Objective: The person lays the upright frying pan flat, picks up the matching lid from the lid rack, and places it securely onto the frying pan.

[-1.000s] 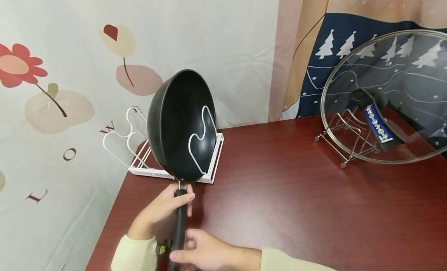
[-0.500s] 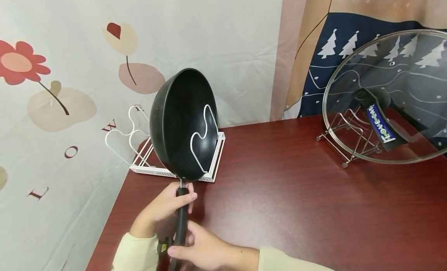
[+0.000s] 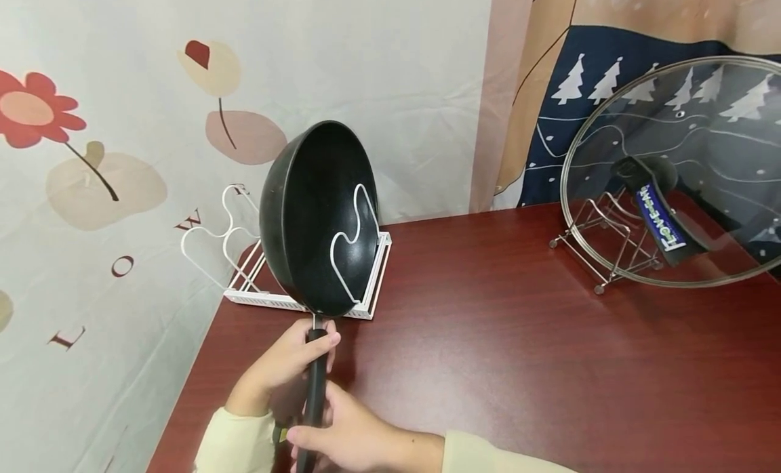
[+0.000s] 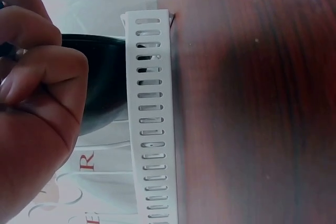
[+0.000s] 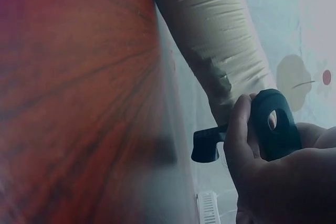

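Observation:
A black wok (image 3: 323, 222) stands on its side in a white wire rack (image 3: 381, 270), its hollow facing right and its handle (image 3: 316, 385) pointing toward me. My left hand (image 3: 283, 361) grips that handle close to the bowl, thumb laid across the top. Lower down, my right hand (image 3: 354, 429) holds the handle near its end, the thumb over it and the fingers on the far side. In the right wrist view the handle's end with its hanging hole (image 5: 281, 135) shows between the thumb and fingers. The left wrist view shows the rack's slotted side (image 4: 152, 129) beside my curled left fingers.
At the back right, a large glass lid (image 3: 689, 256) with a black handle (image 3: 659, 209) bearing a blue label leans in a small metal wire stand (image 3: 601, 256). A printed cloth (image 3: 390, 66) hangs behind the reddish-brown table (image 3: 518, 344).
My right hand has shifted slightly up and left, and its thumb now lies farther across the handle. The left hand and the wok look unchanged.

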`<state>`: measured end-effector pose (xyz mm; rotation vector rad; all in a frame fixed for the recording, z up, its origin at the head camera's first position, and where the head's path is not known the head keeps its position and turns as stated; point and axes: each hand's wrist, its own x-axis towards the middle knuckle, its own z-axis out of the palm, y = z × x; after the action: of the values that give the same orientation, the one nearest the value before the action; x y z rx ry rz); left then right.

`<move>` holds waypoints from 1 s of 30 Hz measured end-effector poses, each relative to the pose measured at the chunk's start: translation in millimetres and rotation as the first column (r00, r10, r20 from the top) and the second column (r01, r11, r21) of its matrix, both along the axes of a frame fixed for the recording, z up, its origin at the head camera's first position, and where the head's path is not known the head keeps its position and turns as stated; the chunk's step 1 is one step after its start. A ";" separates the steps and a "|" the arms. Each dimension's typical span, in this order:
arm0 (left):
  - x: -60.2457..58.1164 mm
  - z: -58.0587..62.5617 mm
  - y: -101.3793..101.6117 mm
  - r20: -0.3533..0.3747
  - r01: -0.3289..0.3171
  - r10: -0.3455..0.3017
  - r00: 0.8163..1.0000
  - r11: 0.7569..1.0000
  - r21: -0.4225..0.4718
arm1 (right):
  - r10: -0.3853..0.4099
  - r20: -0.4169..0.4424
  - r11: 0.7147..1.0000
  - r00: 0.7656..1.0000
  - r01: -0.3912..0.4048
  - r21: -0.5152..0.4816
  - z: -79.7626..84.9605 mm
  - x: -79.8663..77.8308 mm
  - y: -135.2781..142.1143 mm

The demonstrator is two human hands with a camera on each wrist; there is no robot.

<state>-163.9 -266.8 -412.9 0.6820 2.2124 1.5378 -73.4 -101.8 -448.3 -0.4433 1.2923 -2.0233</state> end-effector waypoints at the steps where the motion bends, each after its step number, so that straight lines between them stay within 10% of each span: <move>1: 0.7 -1.2 0.5 -0.003 -0.007 0.007 1.000 1.000 -0.004 | 0.002 -0.011 1.000 1.000 -0.002 0.011 -0.8 0.5 0.7; 30: 0.4 -5.6 4.3 -0.088 -0.050 0.045 0.995 0.997 -0.057 | 0.056 -0.049 0.998 0.997 -0.057 -0.010 -4.0 -3.6 4.7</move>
<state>-163.5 -262.5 -418.5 0.6951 2.3437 1.4847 -77.0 -97.1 -452.3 -0.5314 1.2838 -1.9846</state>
